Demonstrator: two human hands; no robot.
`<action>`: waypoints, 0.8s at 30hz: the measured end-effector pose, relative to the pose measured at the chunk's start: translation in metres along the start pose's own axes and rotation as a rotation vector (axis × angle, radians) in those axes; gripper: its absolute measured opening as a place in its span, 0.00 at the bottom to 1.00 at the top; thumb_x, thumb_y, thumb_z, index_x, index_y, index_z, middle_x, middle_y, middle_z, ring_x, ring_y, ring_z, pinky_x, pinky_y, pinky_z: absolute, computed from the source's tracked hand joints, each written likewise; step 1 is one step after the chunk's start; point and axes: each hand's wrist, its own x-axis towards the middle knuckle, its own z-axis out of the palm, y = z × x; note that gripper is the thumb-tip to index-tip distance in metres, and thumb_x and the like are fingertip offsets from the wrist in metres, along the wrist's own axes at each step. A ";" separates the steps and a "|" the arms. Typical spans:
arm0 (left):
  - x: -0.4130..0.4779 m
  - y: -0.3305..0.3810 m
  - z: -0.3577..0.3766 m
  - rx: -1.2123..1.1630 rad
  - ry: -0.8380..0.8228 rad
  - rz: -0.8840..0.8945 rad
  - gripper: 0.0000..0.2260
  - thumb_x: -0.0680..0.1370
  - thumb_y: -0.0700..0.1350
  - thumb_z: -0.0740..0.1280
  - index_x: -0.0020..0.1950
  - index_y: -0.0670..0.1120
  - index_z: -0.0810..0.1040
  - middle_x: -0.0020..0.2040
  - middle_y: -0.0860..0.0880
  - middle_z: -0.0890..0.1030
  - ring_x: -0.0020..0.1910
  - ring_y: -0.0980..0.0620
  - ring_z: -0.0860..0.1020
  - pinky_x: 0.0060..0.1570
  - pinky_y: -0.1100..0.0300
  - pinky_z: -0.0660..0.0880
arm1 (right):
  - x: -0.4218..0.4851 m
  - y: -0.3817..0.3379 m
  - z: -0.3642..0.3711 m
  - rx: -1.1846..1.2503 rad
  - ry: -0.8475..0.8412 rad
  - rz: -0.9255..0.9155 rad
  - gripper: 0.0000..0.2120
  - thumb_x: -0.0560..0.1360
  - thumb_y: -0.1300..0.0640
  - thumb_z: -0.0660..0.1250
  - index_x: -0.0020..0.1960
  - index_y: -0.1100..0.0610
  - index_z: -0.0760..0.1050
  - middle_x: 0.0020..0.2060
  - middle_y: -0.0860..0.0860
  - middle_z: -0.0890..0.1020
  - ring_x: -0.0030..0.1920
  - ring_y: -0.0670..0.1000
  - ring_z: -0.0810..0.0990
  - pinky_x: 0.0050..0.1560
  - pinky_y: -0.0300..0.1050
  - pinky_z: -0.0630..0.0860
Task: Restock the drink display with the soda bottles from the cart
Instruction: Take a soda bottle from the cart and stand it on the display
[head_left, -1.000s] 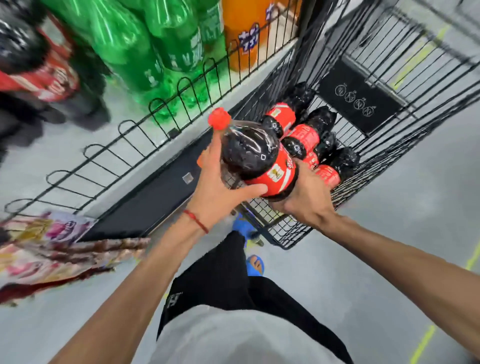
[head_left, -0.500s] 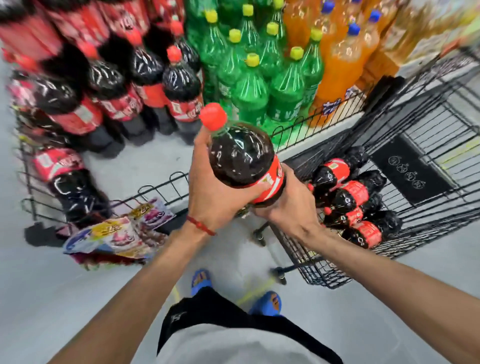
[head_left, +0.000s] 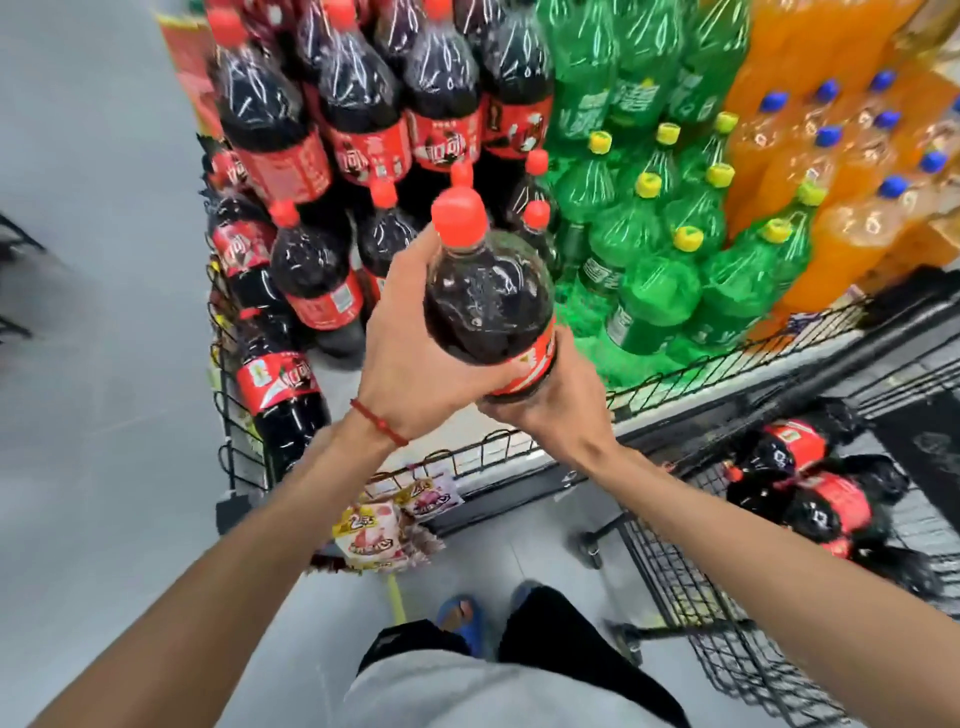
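Note:
I hold a large cola bottle (head_left: 485, 301) with a red cap and red label upright in front of the drink display (head_left: 675, 371). My left hand (head_left: 410, 358) grips its side with the thumb round the front. My right hand (head_left: 556, 395) cups its base from below. The bottle hangs above the display's wire front rail, near the cola section (head_left: 332, 156). Several more cola bottles (head_left: 810, 483) lie in the black wire cart (head_left: 727, 639) at the lower right.
Green soda bottles (head_left: 654, 244) fill the display's middle and orange ones (head_left: 841, 182) its right. Snack packets (head_left: 384, 525) hang below the display's front rail. Grey floor lies to the left. My feet in blue sandals (head_left: 462, 618) stand between display and cart.
Both hands have lifted the cola bottle from over the cart up and left towards the display. The view has swung left, so the display fills the top and the cart sits lower right.

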 end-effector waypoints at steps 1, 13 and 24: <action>0.005 -0.014 -0.004 0.014 -0.012 0.051 0.47 0.59 0.54 0.86 0.73 0.52 0.67 0.67 0.49 0.77 0.68 0.50 0.77 0.67 0.46 0.73 | 0.011 0.000 0.008 0.023 -0.021 -0.002 0.45 0.57 0.42 0.84 0.68 0.48 0.66 0.55 0.45 0.84 0.53 0.51 0.83 0.51 0.48 0.80; 0.095 -0.109 0.008 0.248 -0.353 -0.083 0.46 0.63 0.52 0.85 0.74 0.50 0.65 0.67 0.55 0.75 0.66 0.58 0.76 0.66 0.57 0.74 | 0.103 0.050 0.102 0.151 -0.098 0.205 0.43 0.58 0.46 0.85 0.67 0.50 0.70 0.55 0.46 0.85 0.55 0.51 0.83 0.47 0.45 0.79; 0.133 -0.165 0.005 0.526 -0.638 -0.054 0.48 0.68 0.51 0.82 0.81 0.49 0.59 0.78 0.50 0.67 0.75 0.64 0.62 0.70 0.75 0.56 | 0.111 0.054 0.156 0.151 -0.122 0.419 0.43 0.73 0.46 0.76 0.79 0.52 0.56 0.66 0.50 0.80 0.62 0.57 0.78 0.44 0.46 0.64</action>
